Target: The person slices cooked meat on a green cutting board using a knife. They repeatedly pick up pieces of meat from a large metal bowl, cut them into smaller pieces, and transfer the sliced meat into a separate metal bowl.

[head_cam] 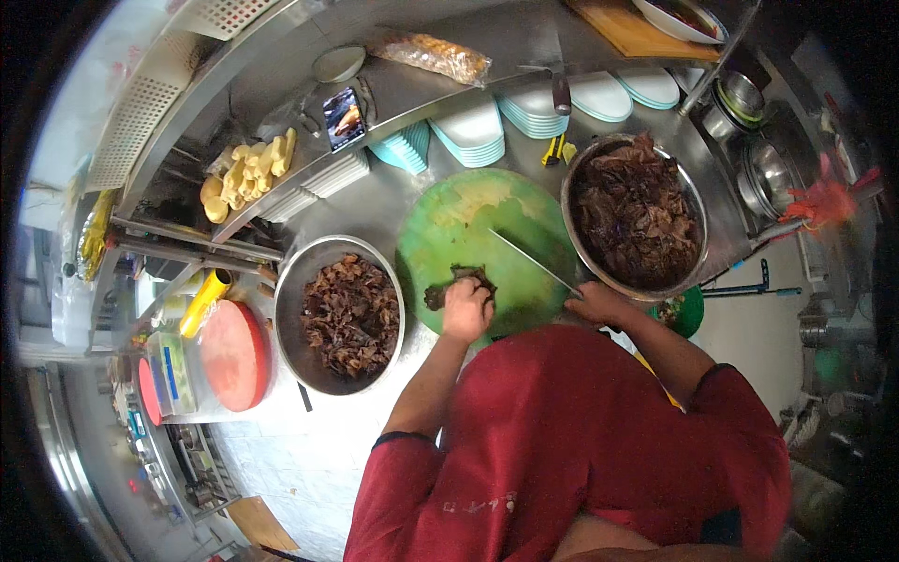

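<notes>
On the round green cutting board [513,204] my left hand [468,309] presses on a dark brown clump of what looks like wood ear fungus [437,296]. My right hand [597,303] grips the handle of a knife [532,258] at the board's right edge. The blade points up and left over the board, apart from the clump. Left of the board stands a steel bowl [281,330] holding small dark pieces [351,316]. A second steel bowl [702,204] at the right is filled with larger dark pieces [635,218].
Stacked plates [477,133] stand behind the board beneath a steel shelf [414,105], which bears a phone [344,119], a wrapped package [432,57] and peeled pale vegetables [254,168]. A yellow box cutter [553,149] lies by the right bowl. Red round boards [232,355] are at the left.
</notes>
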A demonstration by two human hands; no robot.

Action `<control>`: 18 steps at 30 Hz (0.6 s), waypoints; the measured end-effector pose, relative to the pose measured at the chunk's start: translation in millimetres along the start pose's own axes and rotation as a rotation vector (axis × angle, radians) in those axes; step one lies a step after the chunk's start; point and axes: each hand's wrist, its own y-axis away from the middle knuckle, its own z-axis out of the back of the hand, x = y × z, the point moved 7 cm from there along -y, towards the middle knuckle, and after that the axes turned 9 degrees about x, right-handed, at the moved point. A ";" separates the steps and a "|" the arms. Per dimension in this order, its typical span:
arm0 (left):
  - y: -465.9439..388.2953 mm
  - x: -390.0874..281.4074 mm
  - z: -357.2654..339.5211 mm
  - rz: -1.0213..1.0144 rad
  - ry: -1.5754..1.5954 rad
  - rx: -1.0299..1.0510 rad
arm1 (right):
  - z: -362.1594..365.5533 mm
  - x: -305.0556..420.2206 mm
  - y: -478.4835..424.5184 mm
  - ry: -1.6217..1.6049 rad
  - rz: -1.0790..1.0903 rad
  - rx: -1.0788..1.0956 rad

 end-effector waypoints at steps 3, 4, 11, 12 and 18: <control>3.7 -5.3 18.5 0.012 -0.120 -0.057 | 1.6 12.9 10.6 0.018 0.086 -0.069; 3.2 -1.4 18.5 0.063 -0.166 -0.087 | -4.5 2.8 1.8 0.052 0.120 -0.113; 14.3 35.2 -10.2 0.262 -0.045 -0.051 | -18.7 -14.9 -6.8 -0.020 0.116 -0.131; 11.2 35.0 -10.1 0.241 -0.003 -0.071 | -14.4 -8.6 -2.0 -0.033 0.145 -0.150; -10.9 25.5 -10.9 0.353 0.068 0.069 | -4.4 3.6 5.7 -0.052 0.210 -0.168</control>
